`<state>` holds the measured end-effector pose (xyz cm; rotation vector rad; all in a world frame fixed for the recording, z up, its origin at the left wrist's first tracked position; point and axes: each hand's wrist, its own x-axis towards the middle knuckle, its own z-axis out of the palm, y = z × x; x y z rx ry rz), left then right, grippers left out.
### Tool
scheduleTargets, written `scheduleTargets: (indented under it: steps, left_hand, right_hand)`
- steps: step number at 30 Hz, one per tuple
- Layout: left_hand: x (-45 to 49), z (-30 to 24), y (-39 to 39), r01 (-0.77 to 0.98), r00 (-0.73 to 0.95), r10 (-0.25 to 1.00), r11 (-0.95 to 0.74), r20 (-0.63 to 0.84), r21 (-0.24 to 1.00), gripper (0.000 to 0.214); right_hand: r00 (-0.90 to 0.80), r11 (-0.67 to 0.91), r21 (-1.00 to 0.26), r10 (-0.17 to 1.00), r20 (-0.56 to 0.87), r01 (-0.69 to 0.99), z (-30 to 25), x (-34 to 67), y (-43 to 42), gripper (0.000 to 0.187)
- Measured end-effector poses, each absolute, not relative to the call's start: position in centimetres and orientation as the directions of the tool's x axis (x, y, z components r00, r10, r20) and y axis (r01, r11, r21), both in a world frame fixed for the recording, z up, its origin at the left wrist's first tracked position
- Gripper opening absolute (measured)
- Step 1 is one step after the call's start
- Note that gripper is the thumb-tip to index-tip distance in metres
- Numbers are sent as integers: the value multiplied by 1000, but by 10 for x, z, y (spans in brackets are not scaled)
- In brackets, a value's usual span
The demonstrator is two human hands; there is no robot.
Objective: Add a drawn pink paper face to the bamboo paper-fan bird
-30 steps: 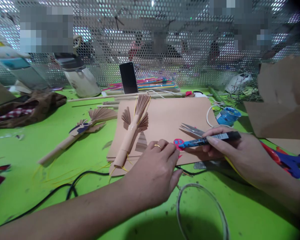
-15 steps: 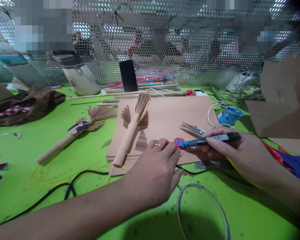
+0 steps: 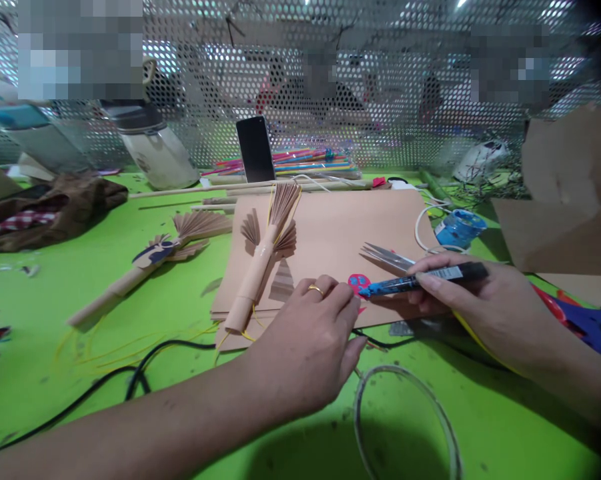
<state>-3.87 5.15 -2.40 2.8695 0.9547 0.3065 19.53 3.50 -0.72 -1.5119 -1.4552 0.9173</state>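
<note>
My right hand (image 3: 460, 293) grips a black marker (image 3: 405, 283) with a blue-stained tip, which touches a small red paper piece (image 3: 359, 283) painted with blue spots. With fingers bent and pressed together, my left hand (image 3: 315, 333) holds the left edge of that piece down on a stack of brown paper (image 3: 340, 227); its fingertips are partly hidden. Scissor blades (image 3: 387, 257) point left beside my right hand, and blue and red scissor handles (image 3: 585, 320) show beyond the wrist. Left of my left hand lies a paper tube figure (image 3: 255, 280) with pleated fans; a second tube figure (image 3: 135, 270) rests farther left.
A blue paint jar (image 3: 460, 230) stands at the right, near folded brown card (image 3: 570, 220). A phone (image 3: 255, 150) leans upright at the back before a perforated metal screen. A black cable (image 3: 170, 345) and a pale looped cord (image 3: 410, 370) cross the green table (image 3: 190, 440).
The view has shifted slightly. The marker tip stays at the lower edge of the red paper piece, and both hands keep nearly the same positions.
</note>
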Motion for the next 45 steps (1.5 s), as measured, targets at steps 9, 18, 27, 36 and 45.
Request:
scheduleTargets:
  steps: [9, 18, 27, 36, 45]
  left_hand:
    - [-38, -23, 51, 581, 787, 599, -800, 144, 149, 38]
    - [-39, -22, 51, 581, 784, 602, -797, 150, 166, 38]
    - [-39, -23, 52, 572, 788, 594, -804, 161, 162, 38]
    - [-38, -22, 52, 575, 785, 598, -801, 164, 166, 36]
    - [-39, -22, 51, 578, 787, 597, -802, 157, 149, 38]
  right_hand:
    - [51, 52, -874, 995, 88, 483, -9, 197, 38, 27]
    - [61, -15, -926, 998, 9, 377, -6, 195, 35, 27]
    - [70, -58, -944, 997, -38, 324, -5, 193, 36, 28]
    - [50, -31, -945, 999, -16, 326, -4, 194, 35, 25]
    - [51, -43, -944, 998, -28, 326, -3, 194, 35, 28]
